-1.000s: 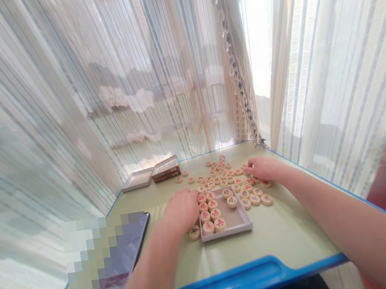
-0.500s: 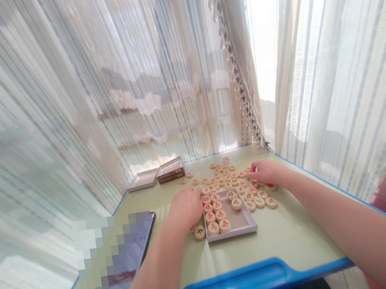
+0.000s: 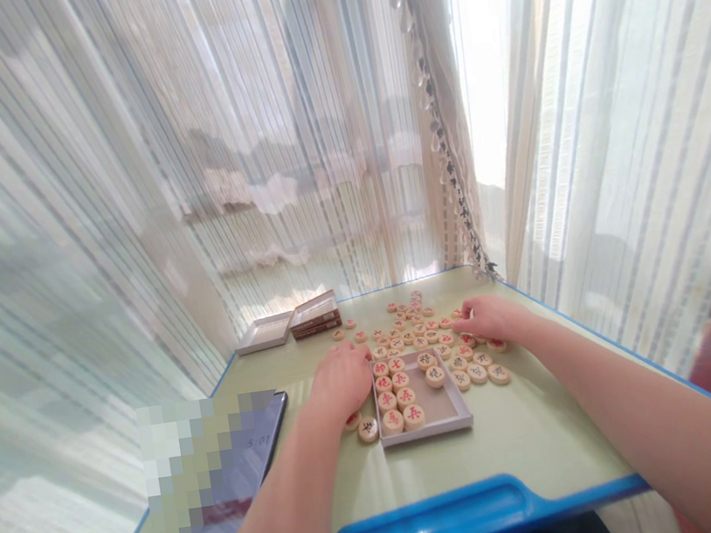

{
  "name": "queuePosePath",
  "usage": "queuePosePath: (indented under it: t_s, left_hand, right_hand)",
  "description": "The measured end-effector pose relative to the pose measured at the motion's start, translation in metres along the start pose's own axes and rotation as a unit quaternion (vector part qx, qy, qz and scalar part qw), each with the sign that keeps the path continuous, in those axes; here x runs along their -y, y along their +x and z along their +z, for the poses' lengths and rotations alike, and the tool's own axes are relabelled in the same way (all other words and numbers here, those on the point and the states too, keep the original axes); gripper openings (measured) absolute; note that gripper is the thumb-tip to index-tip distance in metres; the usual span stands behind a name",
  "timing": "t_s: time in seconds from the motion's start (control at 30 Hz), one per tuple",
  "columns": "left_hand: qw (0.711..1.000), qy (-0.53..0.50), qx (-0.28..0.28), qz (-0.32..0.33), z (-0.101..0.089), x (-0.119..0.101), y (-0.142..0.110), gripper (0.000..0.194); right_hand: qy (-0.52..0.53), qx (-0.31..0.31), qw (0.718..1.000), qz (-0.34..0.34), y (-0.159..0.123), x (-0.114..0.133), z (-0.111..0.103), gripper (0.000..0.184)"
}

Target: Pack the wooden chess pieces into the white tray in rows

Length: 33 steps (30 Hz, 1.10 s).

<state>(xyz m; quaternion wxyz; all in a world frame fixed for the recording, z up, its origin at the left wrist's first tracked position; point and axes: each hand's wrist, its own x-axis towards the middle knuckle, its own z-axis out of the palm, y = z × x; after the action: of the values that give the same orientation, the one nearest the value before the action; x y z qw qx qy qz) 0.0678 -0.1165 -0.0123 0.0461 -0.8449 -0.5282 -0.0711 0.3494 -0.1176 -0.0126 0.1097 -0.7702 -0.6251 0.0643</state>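
Round wooden Chinese chess pieces [image 3: 420,341] with red or black characters lie scattered over the table. A shallow white box [image 3: 454,426] stands before me, with two columns of red-marked pieces [image 3: 404,397] along its left side. Two black-marked pieces [image 3: 435,376] are at its far right. My left hand [image 3: 345,378] lies by the box's far left edge, back up; its fingers are partly hidden. Beside its wrist is a black-marked piece [image 3: 369,429]. Over the pieces on the right, my right hand [image 3: 492,318] reaches in with bent fingers apart, fingertips touching or close to them.
A tablet-like device [image 3: 252,475], partly pixelated, lies at left. At the back left are an open white tray [image 3: 263,333] and stacked brown boxes [image 3: 315,316]. The green table [image 3: 518,438] has a blue front trough [image 3: 430,516]. Sheer curtains [image 3: 310,132] hang behind.
My right hand has shifted very slightly among the pieces. My left hand has moved a little left at the box edge. The box and its pieces look the same.
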Motion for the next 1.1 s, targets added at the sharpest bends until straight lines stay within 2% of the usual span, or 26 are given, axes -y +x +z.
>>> queuePosePath:
  t_s: [0.1, 0.37, 0.67, 1.1]
  left_hand:
    - [1.0, -0.005, -0.006, 0.003, 0.002, 0.001, 0.001, 0.038]
    - [0.999, -0.02, -0.027, 0.006, 0.008, 0.006, 0.004, 0.036]
    - [0.999, -0.029, -0.024, 0.002, 0.008, 0.008, 0.004, 0.035]
    - [0.999, -0.033, -0.039, 0.011, 0.012, 0.012, 0.006, 0.032]
  right_hand:
    - [-0.002, 0.003, 1.0, 0.002, 0.001, 0.0, 0.001, 0.035]
    - [-0.005, 0.001, 1.0, 0.002, 0.002, -0.001, 0.002, 0.039]
    - [0.008, 0.018, 1.0, 0.011, -0.001, 0.001, 0.0, 0.039]
    - [0.005, -0.004, 1.0, 0.007, 0.004, -0.002, 0.005, 0.037]
